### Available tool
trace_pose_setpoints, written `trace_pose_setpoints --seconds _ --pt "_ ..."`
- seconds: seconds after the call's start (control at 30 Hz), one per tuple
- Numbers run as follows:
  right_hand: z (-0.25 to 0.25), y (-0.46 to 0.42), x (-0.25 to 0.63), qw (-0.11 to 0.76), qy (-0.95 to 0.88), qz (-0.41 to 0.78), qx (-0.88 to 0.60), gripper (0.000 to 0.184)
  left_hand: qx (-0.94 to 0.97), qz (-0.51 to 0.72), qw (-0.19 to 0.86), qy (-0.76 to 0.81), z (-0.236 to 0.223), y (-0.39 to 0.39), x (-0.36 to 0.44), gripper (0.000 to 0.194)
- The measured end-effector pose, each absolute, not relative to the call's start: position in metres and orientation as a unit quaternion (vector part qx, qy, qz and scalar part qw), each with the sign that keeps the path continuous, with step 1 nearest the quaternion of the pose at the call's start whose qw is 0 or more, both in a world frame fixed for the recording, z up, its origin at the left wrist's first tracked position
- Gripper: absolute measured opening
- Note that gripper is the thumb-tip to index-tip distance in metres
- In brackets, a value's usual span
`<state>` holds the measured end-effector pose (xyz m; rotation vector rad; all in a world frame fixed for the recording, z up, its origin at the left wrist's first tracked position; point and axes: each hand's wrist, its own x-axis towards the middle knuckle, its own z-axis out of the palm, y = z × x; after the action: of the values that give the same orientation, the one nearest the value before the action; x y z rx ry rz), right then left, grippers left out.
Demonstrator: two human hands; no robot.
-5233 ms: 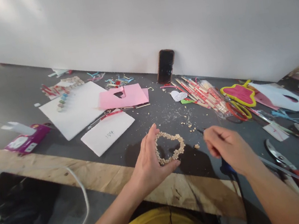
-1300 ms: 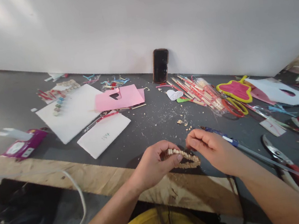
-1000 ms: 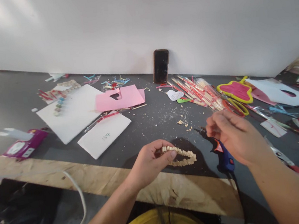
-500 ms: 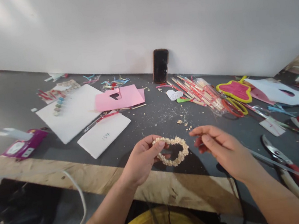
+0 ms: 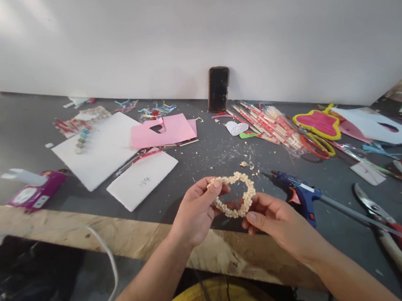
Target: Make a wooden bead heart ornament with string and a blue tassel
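Observation:
A heart-shaped ring [image 5: 248, 196] covered in small cream-coloured bits is held up over the table's front edge. My left hand [image 5: 200, 210] pinches its left side between thumb and fingers. At the lower right of the ring, my right hand [image 5: 274, 222] has its thumb and fingertips closed against the rim; some fingertips are hidden behind it. Just beyond my right hand lies a blue glue gun [image 5: 302, 193] with a clear glue stick [image 5: 356, 216] coming out of its back. Loose cream bits [image 5: 248, 164] are scattered on the dark table past the ring.
A phone [image 5: 218, 89] leans on the white wall. Wrapped sticks [image 5: 264, 124], a pink-and-yellow star shape [image 5: 319, 125] and red-handled pruning shears [image 5: 392, 233] lie to the right. Pink paper [image 5: 175, 129], white boards [image 5: 143, 178] and a purple power strip [image 5: 38, 191] are on the left.
My right hand has moved left and down to the ring and now grips its lower right. The glue gun, hidden before behind that hand, shows now. The ring has tilted slightly.

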<state>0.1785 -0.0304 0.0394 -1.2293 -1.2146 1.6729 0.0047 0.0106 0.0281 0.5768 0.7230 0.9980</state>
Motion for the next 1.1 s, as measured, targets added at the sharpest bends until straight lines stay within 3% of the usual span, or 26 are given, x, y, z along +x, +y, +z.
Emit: trace_pose_setpoints --seconds 0.77,1.1 --pt "0.028 -0.027 0.179 0.4 -0.438 0.607 -0.53 0.025 0.431 0.414 0.711 0.369 0.03 0.004 0.006 0.015" --pt "0.029 -0.029 0.184 0.412 -0.444 0.592 -0.532 0.025 0.437 0.41 0.679 0.425 0.027 0.007 0.001 0.027"
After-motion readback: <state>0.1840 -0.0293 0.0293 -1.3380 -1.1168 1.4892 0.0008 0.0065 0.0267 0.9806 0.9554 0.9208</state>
